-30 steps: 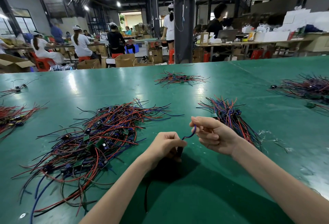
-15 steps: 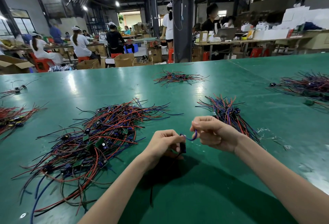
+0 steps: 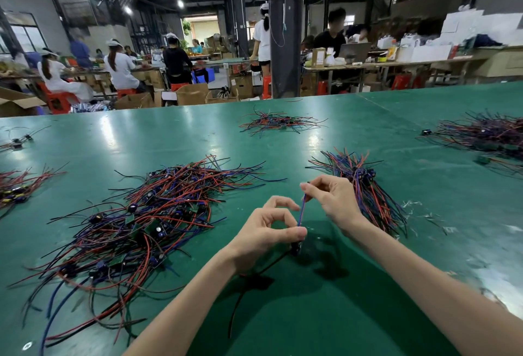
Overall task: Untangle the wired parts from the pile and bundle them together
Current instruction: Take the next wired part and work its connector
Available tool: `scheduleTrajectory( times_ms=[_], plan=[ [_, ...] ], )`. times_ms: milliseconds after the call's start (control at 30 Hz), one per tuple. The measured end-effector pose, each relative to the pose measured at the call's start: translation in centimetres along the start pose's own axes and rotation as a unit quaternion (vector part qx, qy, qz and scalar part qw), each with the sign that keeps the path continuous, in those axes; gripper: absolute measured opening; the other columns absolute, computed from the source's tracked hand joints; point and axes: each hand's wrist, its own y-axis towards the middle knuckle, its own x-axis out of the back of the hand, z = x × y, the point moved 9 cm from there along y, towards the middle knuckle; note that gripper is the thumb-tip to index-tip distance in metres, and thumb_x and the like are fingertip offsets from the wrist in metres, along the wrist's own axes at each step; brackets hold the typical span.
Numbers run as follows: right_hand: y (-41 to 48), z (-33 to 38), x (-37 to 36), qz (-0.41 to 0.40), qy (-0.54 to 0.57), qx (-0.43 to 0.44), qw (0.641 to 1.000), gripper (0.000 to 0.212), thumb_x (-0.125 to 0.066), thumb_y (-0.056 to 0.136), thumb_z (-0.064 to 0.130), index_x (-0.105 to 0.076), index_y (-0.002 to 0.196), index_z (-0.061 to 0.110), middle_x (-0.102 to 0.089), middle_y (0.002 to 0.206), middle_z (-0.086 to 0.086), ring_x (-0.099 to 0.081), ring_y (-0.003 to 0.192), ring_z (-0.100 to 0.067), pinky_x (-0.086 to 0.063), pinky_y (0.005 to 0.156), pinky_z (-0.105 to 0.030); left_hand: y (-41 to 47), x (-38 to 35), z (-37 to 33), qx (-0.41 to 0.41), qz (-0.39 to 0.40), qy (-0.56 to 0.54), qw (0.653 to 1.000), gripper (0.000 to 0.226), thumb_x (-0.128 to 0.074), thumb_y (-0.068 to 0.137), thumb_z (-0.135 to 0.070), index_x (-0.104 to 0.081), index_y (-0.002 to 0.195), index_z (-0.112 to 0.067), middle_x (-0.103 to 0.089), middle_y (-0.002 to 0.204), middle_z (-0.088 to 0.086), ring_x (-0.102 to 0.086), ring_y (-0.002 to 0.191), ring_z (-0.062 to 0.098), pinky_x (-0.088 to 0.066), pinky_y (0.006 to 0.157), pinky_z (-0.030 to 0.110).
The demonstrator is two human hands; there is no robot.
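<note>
A tangled pile of wired parts [image 3: 147, 219], red, blue and black leads with small green boards, covers the green table to my left. One wired part [image 3: 301, 214] is lifted above the table between my hands. My left hand [image 3: 266, 231] pinches its lower end, where a small black component hangs with a black lead trailing toward me. My right hand [image 3: 331, 200] pinches the top of its blue lead, pulled straight. A sorted bundle of wired parts [image 3: 365, 185] lies just behind my right hand.
More wire piles lie on the green table [image 3: 424, 242]: one at the far middle [image 3: 278, 123], one at the far right [image 3: 486, 134], a small one at the left edge [image 3: 19, 185]. Beyond the table are people at benches, cardboard boxes and a dark pillar [image 3: 284, 30].
My right hand has risen and pulled the looped blue lead out straight. My left hand's index finger has lifted while it keeps pinching the lower end.
</note>
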Motion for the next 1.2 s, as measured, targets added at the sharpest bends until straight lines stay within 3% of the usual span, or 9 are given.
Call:
scheduleTrajectory(
  times_ms=[100, 267, 333, 400, 533, 667, 900, 1067, 1200],
  plan=[
    [0.1, -0.4, -0.4, 0.014, -0.009, 0.003, 1.0, 0.023, -0.073, 0.081, 0.011, -0.066, 0.059, 0.016, -0.066, 0.053, 0.004, -0.055, 0.049, -0.002, -0.041, 0.055, -0.011, 0.1, 0.0, -0.2, -0.022, 0.01, -0.004, 1.0, 0.02, -0.074, 0.071, -0.017, -0.064, 0.055, -0.025, -0.063, 0.118, -0.009, -0.055, 0.112, 0.004, -0.034, 0.1, 0.029],
    [0.2, -0.4, 0.1, 0.003, 0.018, -0.015, 1.0, 0.022, -0.073, 0.081, 0.011, -0.066, 0.06, 0.013, -0.069, 0.056, 0.0, -0.059, 0.05, -0.006, -0.045, 0.058, -0.014, 0.3, -0.2, 0.6, 0.014, 0.011, -0.032, 0.999, 0.018, -0.072, 0.075, -0.018, -0.067, 0.058, -0.02, -0.072, 0.098, 0.001, -0.064, 0.09, 0.006, -0.044, 0.076, 0.015],
    [0.0, 0.1, 0.3, -0.008, 0.054, -0.02, 0.998, 0.022, -0.072, 0.081, 0.011, -0.066, 0.06, 0.013, -0.068, 0.055, -0.002, -0.05, 0.04, 0.001, -0.038, 0.046, -0.008, 0.3, 0.1, 1.0, 0.044, 0.0, -0.061, 0.997, 0.016, -0.073, 0.077, -0.023, -0.068, 0.073, -0.009, -0.073, 0.09, 0.0, -0.061, 0.072, 0.004, -0.043, 0.064, 0.016],
    [-0.2, 0.3, 0.3, -0.011, 0.096, -0.039, 0.995, 0.023, -0.072, 0.081, 0.012, -0.065, 0.059, 0.013, -0.069, 0.057, -0.006, -0.039, 0.032, -0.001, -0.029, 0.035, -0.008, 0.3, 0.3, 1.2, 0.066, -0.008, -0.07, 0.995, 0.036, -0.068, 0.075, -0.03, -0.066, 0.087, 0.005, -0.072, 0.082, -0.004, -0.05, 0.06, 0.006, -0.039, 0.057, 0.015],
    [-0.5, 0.0, -0.3, 0.005, 0.17, -0.101, 0.98, 0.023, -0.073, 0.08, 0.013, -0.066, 0.058, 0.011, -0.069, 0.061, -0.012, -0.027, 0.028, -0.006, -0.019, 0.03, -0.014, 0.2, 0.5, 1.3, 0.089, -0.024, -0.082, 0.992, 0.017, -0.068, 0.073, -0.033, -0.07, 0.065, -0.018, -0.068, 0.091, 0.012, -0.04, 0.053, 0.009, -0.036, 0.054, 0.02],
    [-0.7, -0.5, -0.6, 0.015, 0.223, -0.144, 0.964, 0.019, -0.071, 0.081, 0.012, -0.065, 0.064, 0.005, -0.069, 0.061, -0.013, -0.027, 0.025, -0.005, -0.017, 0.031, -0.013, 0.2, 0.7, 1.6, 0.104, -0.03, -0.101, 0.989, 0.016, -0.068, 0.072, -0.031, -0.07, 0.062, -0.02, -0.067, 0.091, 0.012, -0.042, 0.052, 0.007, -0.036, 0.054, 0.018],
    [-0.4, -1.2, 0.4, -0.031, 0.125, -0.108, 0.986, 0.025, -0.071, 0.083, 0.013, -0.062, 0.059, 0.01, -0.065, 0.053, -0.005, -0.025, 0.029, -0.006, -0.02, 0.031, -0.014, 0.2, -0.3, 1.3, 0.086, 0.0, -0.184, 0.979, 0.012, -0.066, 0.075, -0.023, -0.069, 0.064, -0.017, -0.072, 0.09, 0.001, -0.051, 0.063, 0.009, -0.044, 0.063, 0.02],
    [-0.4, -1.3, -0.3, 0.003, 0.043, -0.056, 0.997, 0.023, -0.071, 0.083, 0.01, -0.064, 0.061, 0.009, -0.065, 0.052, -0.004, -0.032, 0.031, -0.003, -0.027, 0.033, -0.015, 0.3, 0.4, -0.1, 0.024, -0.034, -0.193, 0.98, 0.012, -0.062, 0.076, -0.019, -0.069, 0.067, -0.017, -0.072, 0.091, 0.002, -0.064, 0.089, 0.011, -0.049, 0.076, 0.018],
    [-0.7, -0.8, -1.2, 0.05, -0.004, -0.033, 0.998, 0.02, -0.071, 0.082, 0.01, -0.066, 0.062, 0.008, -0.066, 0.055, -0.007, -0.037, 0.033, -0.001, -0.03, 0.037, -0.014, 0.3, 1.2, -0.3, -0.002, -0.058, -0.185, 0.981, 0.015, -0.063, 0.075, -0.018, -0.067, 0.061, -0.019, -0.071, 0.102, 0.005, -0.062, 0.104, 0.016, -0.048, 0.085, 0.018]
  ],
)
